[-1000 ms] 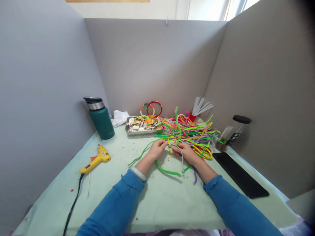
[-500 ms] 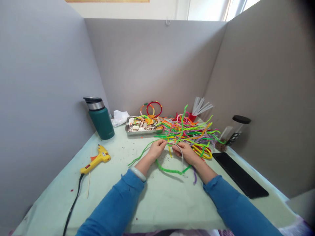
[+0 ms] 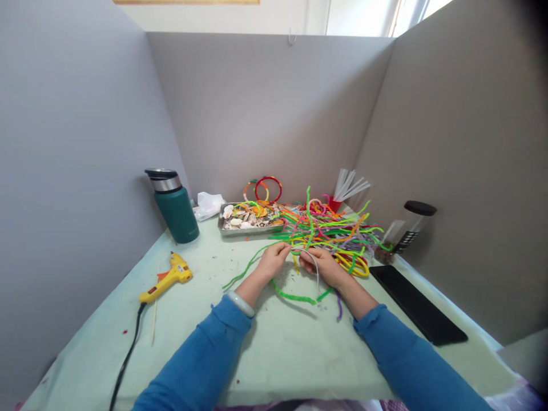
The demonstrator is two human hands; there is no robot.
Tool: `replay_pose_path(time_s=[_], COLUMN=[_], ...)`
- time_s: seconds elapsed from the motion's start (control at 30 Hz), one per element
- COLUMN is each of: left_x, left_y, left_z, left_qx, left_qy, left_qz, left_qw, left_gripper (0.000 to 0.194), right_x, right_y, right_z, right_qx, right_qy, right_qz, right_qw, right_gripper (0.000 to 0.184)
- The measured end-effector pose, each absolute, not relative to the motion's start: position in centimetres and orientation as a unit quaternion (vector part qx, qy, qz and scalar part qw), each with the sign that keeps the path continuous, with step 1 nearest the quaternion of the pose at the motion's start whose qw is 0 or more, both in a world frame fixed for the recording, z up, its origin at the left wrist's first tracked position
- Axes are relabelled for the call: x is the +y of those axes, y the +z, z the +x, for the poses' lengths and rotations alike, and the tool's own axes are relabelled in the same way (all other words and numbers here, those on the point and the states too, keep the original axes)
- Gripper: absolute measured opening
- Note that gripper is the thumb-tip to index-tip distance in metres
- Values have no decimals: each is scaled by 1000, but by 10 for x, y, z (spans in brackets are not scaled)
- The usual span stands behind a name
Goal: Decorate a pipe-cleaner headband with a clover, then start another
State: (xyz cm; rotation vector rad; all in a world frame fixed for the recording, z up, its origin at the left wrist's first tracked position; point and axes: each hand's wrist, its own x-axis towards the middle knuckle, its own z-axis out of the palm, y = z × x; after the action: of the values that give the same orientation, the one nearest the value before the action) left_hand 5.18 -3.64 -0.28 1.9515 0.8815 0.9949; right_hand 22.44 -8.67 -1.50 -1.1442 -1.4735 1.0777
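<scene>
My left hand (image 3: 274, 260) is closed in a pinch on green pipe cleaners and one end of a pale grey, thin bent strip (image 3: 317, 267). Close by on the right, my right hand (image 3: 324, 267) pinches the same work, fingers curled. A bright green pipe cleaner (image 3: 309, 214) rises from between the hands, and another green length (image 3: 295, 297) droops below them. To the left, a thin green strand (image 3: 246, 272) trails onto the table. The exact join at the fingertips is too small to make out.
Many coloured pipe cleaners (image 3: 338, 225) lie heaped behind my hands, beside a metal tray (image 3: 252, 231) of shells. Two rings, a red cup (image 3: 334, 204) of glue sticks, a green bottle (image 3: 176, 214), a yellow glue gun (image 3: 168, 282), a clear jar (image 3: 405, 231) and a black slab (image 3: 417, 302) surround them.
The upright green pipe cleaner has swung left, and the drooping green end has shifted slightly left. Both hands stay in almost the same place, still pinching.
</scene>
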Motion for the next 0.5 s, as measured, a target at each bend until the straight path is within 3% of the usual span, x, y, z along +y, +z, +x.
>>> replay_pose_path(time_s=[0.5], left_x=[-35], left_y=[-6], left_z=[54], left_qx=[318], left_qy=[373], left_qz=[821], left_qw=[294], left_gripper=[28], right_x=[-85], right_y=[-13], right_z=[223], right_qx=[-547], right_qy=[498], right_qz=[-445], right_qw=[505], right_gripper=[37])
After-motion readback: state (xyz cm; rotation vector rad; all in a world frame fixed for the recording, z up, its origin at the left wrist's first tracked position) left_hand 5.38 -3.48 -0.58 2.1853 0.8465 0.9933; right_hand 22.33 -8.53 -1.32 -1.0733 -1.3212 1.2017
